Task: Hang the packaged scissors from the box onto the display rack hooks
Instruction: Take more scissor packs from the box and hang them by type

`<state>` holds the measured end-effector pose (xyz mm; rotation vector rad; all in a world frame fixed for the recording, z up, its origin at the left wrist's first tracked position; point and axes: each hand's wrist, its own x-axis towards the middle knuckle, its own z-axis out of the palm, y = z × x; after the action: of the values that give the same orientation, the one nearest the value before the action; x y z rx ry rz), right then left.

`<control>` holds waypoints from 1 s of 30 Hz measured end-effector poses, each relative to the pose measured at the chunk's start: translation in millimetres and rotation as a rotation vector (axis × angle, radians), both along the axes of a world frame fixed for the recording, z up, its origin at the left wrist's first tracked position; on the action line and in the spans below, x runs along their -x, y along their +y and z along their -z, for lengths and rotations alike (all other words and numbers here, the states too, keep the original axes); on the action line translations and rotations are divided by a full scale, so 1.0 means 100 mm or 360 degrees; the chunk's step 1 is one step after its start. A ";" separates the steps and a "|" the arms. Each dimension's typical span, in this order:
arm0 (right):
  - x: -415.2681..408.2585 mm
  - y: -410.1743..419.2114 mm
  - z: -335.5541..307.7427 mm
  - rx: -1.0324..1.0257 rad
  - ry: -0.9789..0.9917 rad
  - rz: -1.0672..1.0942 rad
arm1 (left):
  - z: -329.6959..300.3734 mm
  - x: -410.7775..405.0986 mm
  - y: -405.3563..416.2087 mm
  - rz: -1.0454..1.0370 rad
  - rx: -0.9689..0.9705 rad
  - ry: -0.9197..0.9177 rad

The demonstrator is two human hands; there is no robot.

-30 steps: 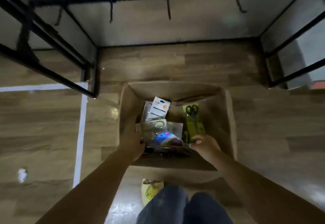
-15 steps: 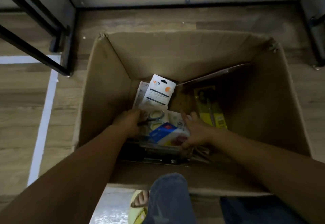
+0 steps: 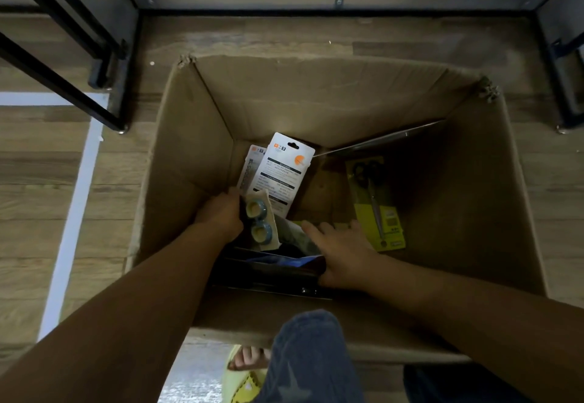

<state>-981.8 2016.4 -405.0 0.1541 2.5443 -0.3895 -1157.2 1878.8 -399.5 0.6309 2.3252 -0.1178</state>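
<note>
Both hands inside box [image 3: 474, 213]. Left hand [image 3: 221, 213] grips pkg w/ two blue-ringed rolls [image 3: 260, 221] at box's left. Right hand [image 3: 343, 249], fingers spread flat on dark pkgs mid-box. Yellow-carded scissors [image 3: 376, 202] lie just right of it, untouched.

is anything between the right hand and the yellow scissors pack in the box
Nothing visible. The right hand lies just left of the scissors pack, which lies uncovered on the box floor; the fingertips nearly reach its lower left edge.

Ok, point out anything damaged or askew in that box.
The cardboard box has frayed, torn top corners. Inside, packages lie jumbled; the yellow scissors pack lies apart at the right, untouched by either hand.
</note>
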 end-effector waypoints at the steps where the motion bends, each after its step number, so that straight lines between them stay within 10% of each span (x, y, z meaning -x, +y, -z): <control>1: 0.01 -0.01 0.02 0.0047 -0.0062 0.0054 | -0.01 0.00 0.00 -0.0011 0.0000 -0.0005; 19: 0.05 0.46 -0.34 0.0224 -0.0182 0.0692 | -0.13 0.04 0.00 -0.1107 -0.0461 -0.0414; 30: 0.11 0.86 -1.83 0.0518 0.0194 0.1429 | -1.51 -0.19 0.19 -0.1727 -0.1273 -0.0685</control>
<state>-992.5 2102.2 -222.1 1.1812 2.3411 -1.1583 -1138.0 1898.3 -248.8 -0.3142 1.9197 1.3322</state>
